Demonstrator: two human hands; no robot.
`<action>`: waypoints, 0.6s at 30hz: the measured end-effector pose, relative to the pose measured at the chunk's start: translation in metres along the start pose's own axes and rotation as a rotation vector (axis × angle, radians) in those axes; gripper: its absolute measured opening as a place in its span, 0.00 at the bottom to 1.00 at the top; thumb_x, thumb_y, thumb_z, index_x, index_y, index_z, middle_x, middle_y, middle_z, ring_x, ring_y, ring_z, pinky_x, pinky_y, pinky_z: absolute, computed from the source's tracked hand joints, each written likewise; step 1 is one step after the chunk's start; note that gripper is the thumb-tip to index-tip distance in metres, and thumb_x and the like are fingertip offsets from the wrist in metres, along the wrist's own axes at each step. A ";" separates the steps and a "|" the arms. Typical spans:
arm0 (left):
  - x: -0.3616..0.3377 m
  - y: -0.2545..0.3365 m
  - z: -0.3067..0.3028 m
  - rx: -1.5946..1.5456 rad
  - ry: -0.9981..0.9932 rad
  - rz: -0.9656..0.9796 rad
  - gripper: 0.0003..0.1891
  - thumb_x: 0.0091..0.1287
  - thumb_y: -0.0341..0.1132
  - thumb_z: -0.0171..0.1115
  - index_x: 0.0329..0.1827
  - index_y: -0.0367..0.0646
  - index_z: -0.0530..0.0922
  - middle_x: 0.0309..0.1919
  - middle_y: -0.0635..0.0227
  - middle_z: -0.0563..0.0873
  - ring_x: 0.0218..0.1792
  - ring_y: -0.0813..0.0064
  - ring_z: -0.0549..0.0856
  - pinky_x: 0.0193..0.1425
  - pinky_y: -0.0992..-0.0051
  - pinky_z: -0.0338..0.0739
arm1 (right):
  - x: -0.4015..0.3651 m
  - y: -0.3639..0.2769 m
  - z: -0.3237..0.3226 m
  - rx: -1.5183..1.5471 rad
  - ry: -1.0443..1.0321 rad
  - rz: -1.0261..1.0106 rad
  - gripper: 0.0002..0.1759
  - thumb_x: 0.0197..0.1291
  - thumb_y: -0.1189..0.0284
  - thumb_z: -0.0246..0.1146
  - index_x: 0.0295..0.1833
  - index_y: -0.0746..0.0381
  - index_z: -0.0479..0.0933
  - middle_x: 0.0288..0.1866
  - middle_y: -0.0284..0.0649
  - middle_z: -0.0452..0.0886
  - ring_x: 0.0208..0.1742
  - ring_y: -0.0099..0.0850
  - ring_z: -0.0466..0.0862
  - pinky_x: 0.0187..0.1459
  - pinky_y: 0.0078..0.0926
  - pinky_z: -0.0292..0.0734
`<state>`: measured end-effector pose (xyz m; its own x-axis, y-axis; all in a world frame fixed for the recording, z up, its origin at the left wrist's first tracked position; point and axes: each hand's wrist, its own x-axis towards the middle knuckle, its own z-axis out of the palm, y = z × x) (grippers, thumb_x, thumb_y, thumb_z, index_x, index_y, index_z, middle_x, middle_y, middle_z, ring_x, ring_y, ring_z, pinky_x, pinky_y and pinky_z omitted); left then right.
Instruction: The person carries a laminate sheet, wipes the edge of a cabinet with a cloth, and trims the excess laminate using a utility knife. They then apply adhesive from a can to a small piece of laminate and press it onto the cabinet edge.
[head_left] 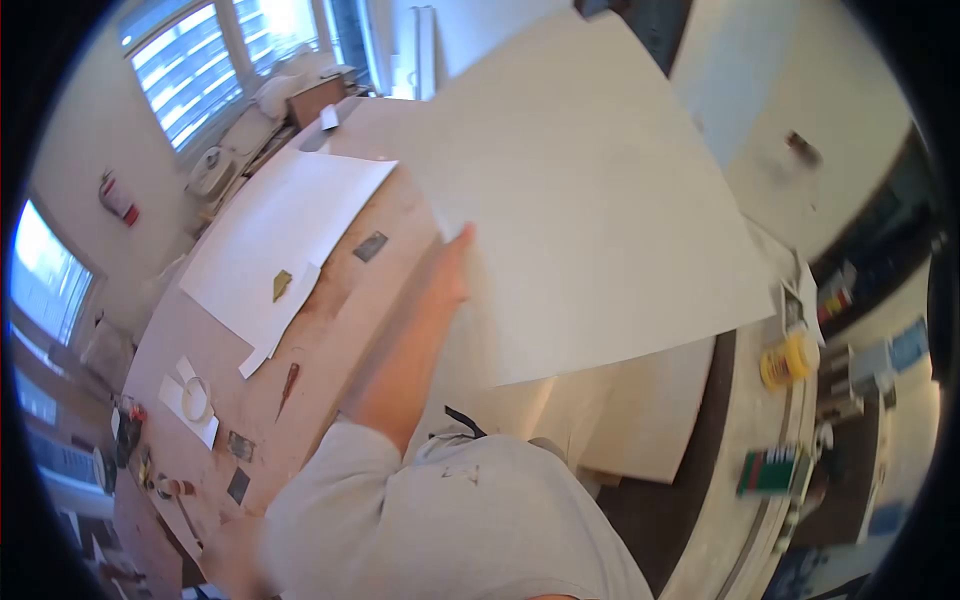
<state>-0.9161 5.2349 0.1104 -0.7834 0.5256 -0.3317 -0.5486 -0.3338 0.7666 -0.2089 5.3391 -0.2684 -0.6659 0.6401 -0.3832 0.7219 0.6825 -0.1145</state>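
Observation:
My left hand (457, 270) grips the left edge of a large off-white sheet (600, 190), thumb on its upper face. The sheet is raised, tilted and slightly bowed, and it covers much of the view ahead of me. My right hand is out of sight. Left of my forearm, a worktable (335, 330) bears a smaller white sheet (270, 220) with an olive-coloured scrap (282, 285) on it. Near that sheet lie a dark rectangular piece (370, 246), a pointed tool with a reddish handle (289, 388) and a roll of tape (196, 398) on white strips.
Pale boards (640, 420) lie under the raised sheet. On the right ledge stand a yellow tub (785, 361) and a green-and-red box (770, 471). A fire extinguisher (118, 198) hangs on the left wall, and more tools (172, 487) sit at the table's near left.

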 end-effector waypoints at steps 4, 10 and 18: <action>0.131 0.003 0.094 -0.285 -0.140 -0.072 0.28 0.74 0.48 0.79 0.67 0.40 0.82 0.58 0.60 0.89 0.58 0.62 0.88 0.59 0.59 0.86 | 0.070 -0.043 -0.028 0.654 -0.225 0.358 0.08 0.66 0.69 0.68 0.43 0.59 0.90 0.49 0.48 0.92 0.47 0.42 0.92 0.50 0.45 0.87; 0.307 -0.038 0.171 -0.251 -0.060 -0.052 0.26 0.74 0.44 0.80 0.66 0.38 0.81 0.59 0.58 0.89 0.58 0.59 0.88 0.60 0.54 0.86 | 0.247 -0.014 -0.084 0.779 -0.246 0.396 0.11 0.66 0.65 0.69 0.45 0.59 0.92 0.53 0.50 0.92 0.52 0.41 0.92 0.57 0.45 0.86; 0.505 -0.022 0.287 -0.040 0.164 0.016 0.31 0.76 0.42 0.77 0.74 0.33 0.77 0.67 0.55 0.87 0.63 0.56 0.87 0.69 0.52 0.83 | 0.593 0.166 -0.229 0.179 -0.242 0.225 0.11 0.63 0.63 0.71 0.44 0.57 0.94 0.50 0.52 0.93 0.52 0.40 0.93 0.58 0.45 0.86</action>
<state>-1.2161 5.7322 0.0832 -0.8273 0.3868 -0.4073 -0.5445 -0.3740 0.7508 -0.5271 5.9124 -0.3052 -0.4389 0.6504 -0.6200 0.8807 0.4482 -0.1533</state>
